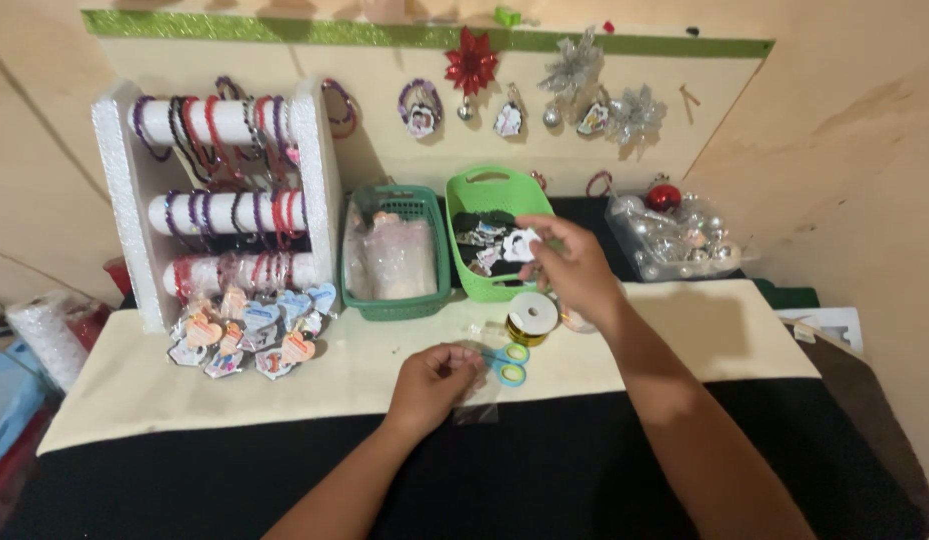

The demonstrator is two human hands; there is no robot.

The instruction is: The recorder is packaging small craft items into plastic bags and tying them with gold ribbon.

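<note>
My right hand [575, 268] is raised over the bright green basket [485, 185] and pinches a small white heart-shaped charm [522, 244]. My left hand [435, 385] rests lower on the cream cloth, its fingers closed on a small clear plastic bag [475, 408]. Just right of that hand lie scissors with blue and green handles [509, 364]. A spool of gold ribbon [532, 318] sits beyond them, under my right wrist.
A dark green basket [397, 305] holds clear packets. A white foam rack [225, 200] carries rows of bead bracelets, with heart charms [250, 335] piled at its foot. A clear bag of ornaments [675, 240] lies at the right. Decorations hang on the back board.
</note>
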